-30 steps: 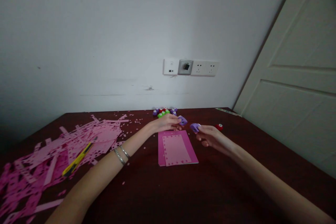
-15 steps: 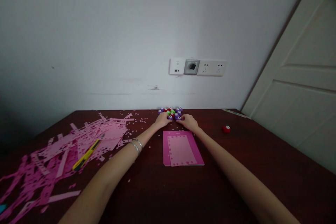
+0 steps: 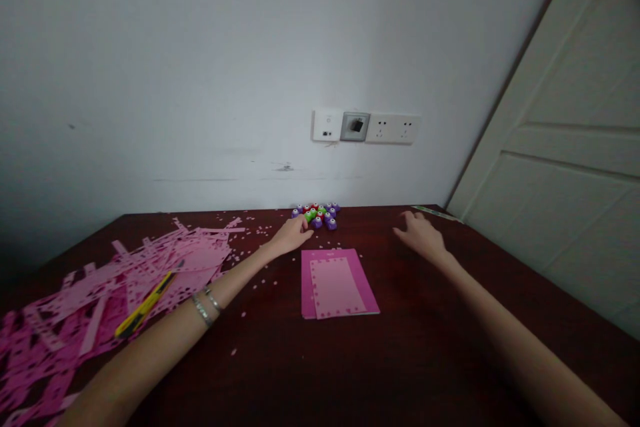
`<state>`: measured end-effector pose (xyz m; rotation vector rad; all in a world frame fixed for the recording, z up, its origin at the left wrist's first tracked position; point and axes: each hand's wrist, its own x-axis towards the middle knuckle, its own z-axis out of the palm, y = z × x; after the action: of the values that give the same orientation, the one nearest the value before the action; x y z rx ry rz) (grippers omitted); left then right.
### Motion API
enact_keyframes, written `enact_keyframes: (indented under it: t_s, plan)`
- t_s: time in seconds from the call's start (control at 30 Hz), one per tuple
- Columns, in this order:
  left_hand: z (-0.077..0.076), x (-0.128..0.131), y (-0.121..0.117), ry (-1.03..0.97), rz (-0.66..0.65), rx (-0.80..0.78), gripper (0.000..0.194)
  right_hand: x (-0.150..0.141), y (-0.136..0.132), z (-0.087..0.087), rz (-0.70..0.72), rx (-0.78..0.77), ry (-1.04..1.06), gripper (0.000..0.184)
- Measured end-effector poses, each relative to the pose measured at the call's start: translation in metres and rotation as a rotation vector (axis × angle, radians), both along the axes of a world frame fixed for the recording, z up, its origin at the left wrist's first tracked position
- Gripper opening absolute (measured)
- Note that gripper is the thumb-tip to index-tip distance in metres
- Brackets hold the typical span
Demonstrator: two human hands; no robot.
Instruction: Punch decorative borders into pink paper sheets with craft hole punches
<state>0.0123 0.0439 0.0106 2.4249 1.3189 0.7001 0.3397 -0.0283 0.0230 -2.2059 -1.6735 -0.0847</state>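
Observation:
My left hand (image 3: 291,235) is at the left front of a cluster of small craft punches (image 3: 319,221) in purple, red and green with white tops. Its thumb and fingers are apart, with nothing seen between them. Over on the right, my right hand (image 3: 423,234) reaches over the table, fingers spread and holding nothing that I can see. The lone red punch is not visible, perhaps behind that hand. Between my arms lies a magenta sheet (image 3: 364,273), topped by a smaller pale pink sheet (image 3: 337,287) with holes punched along its edges.
Pink punched scraps (image 3: 95,303) are heaped on the left of the dark table (image 3: 320,373), with a yellow utility knife (image 3: 150,303) on them. Tiny paper bits lie scattered about. A thin strip (image 3: 435,213) is at the back right, before the wall with its sockets (image 3: 393,128).
Both hands have come away from the punch cluster. My right hand has moved right, towards where the lone red punch stood; my left has drawn slightly left and back. The view has turned slightly right.

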Motion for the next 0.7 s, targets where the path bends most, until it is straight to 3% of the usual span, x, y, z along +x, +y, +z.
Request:
enact_keyframes:
  t_s: [0.1,0.2,0.3,0.37,0.43,0.53,0.6,0.7]
  plan:
    - [0.005,-0.011,-0.012,-0.064,-0.038,-0.059,0.018,0.038,-0.017,-0.010,-0.179,-0.097,-0.118,0.062]
    - [0.008,-0.011,-0.022,-0.109,-0.126,-0.141,0.020,0.056,-0.018,-0.025,-0.157,-0.172,-0.094,0.058]
    - [0.012,-0.008,-0.033,-0.137,-0.217,-0.189,0.021,0.056,-0.012,-0.029,-0.070,-0.137,0.012,0.049]
    - [0.016,-0.007,-0.042,-0.136,-0.254,-0.194,0.022,0.045,-0.010,-0.023,-0.008,-0.077,0.233,0.048]
    - [0.019,-0.008,-0.050,-0.133,-0.280,-0.187,0.022,0.027,-0.012,-0.011,0.097,-0.053,0.632,0.046]
    - [0.022,-0.010,-0.060,-0.135,-0.312,-0.186,0.021,-0.009,-0.025,0.012,0.405,-0.141,1.214,0.041]
    - [0.022,-0.011,-0.065,-0.134,-0.333,-0.192,0.020,-0.033,-0.036,0.025,0.563,-0.220,1.407,0.042]
    - [0.020,-0.013,-0.073,-0.121,-0.352,-0.205,0.020,-0.061,-0.047,0.037,0.697,-0.297,1.533,0.043]
